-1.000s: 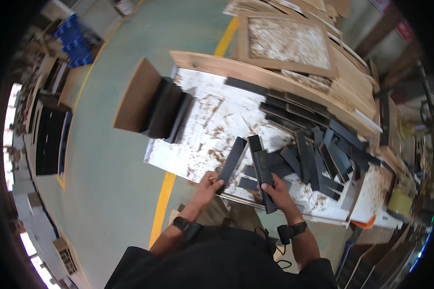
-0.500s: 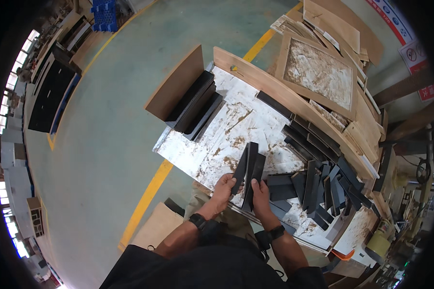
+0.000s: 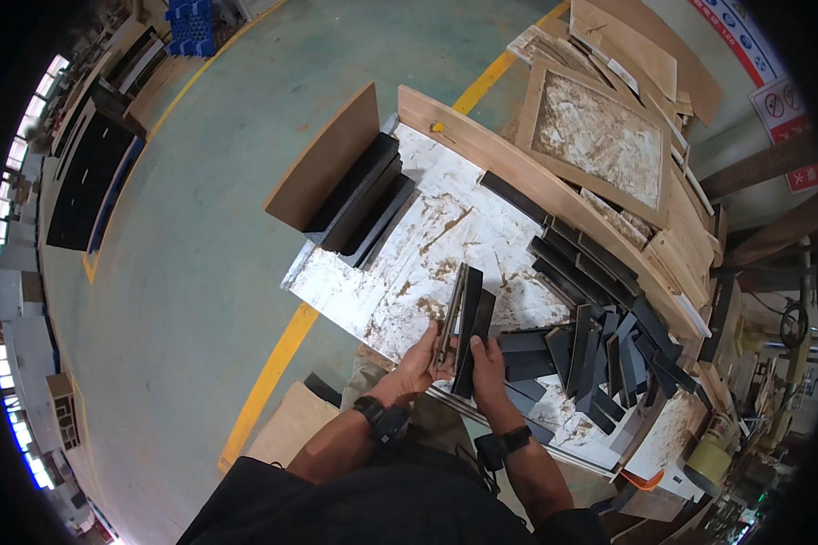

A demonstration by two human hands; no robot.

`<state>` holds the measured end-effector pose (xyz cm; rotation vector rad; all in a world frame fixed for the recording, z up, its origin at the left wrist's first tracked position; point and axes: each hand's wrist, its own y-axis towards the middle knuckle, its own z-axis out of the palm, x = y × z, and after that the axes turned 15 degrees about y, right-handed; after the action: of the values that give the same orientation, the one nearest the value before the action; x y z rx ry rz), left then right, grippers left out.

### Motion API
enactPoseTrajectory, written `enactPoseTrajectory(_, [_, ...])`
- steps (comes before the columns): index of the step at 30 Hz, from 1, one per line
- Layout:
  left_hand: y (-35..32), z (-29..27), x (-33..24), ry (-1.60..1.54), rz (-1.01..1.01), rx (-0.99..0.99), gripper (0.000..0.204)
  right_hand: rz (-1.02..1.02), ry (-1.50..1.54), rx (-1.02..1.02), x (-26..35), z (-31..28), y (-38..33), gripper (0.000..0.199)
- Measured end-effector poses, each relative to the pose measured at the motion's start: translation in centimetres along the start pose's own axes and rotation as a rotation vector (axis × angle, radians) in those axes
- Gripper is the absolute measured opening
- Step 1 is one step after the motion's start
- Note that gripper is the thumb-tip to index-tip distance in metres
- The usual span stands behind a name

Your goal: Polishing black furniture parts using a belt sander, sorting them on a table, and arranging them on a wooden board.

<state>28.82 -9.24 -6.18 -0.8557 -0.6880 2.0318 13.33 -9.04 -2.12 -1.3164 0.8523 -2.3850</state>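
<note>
Near the front edge of the white, dust-smeared bench top (image 3: 386, 304), I hold a few narrow black strips upright side by side. My left hand (image 3: 416, 365) is closed round the lower end of the left strip (image 3: 451, 313), whose lighter edge faces up. My right hand (image 3: 488, 372) grips the black strips (image 3: 474, 341) beside it, thumb on their face. How the strips divide between the hands is partly hidden by the fingers. To the right lies a loose heap of similar black pieces (image 3: 587, 354).
Black boards (image 3: 359, 204) stand on edge at the bench's far left, against a brown panel (image 3: 327, 163). A long wooden board (image 3: 518, 159) borders the far side, with black strips (image 3: 577, 268) along it. Beyond lie stacked wood panels (image 3: 600, 127). A yellow-green machine part (image 3: 711, 454) sits lower right.
The left strip has turned in my left hand, from showing its black face to showing its lighter edge. My right hand keeps its grip. The view has shifted slightly.
</note>
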Motion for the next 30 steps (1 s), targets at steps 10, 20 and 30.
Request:
enactPoseTrajectory(10, [1.5, -2.1, 0.3, 0.053, 0.06, -0.164, 0.022, -0.2, -0.756, 0.051, -3.3, -3.1, 4.1, 0.028])
enactPoseTrajectory(20, [0.7, -0.7, 0.3, 0.415, 0.169, -0.26, 0.025, -0.576, -1.267, 0.085, -0.4, 1.9, 4.1, 0.025])
enactPoseTrajectory(30, [-1.4, 0.5, -1.3, 0.36, 0.118, -0.133, 0.029, -0.351, -0.884, 0.126, -1.0, -0.3, 5.6, 0.055])
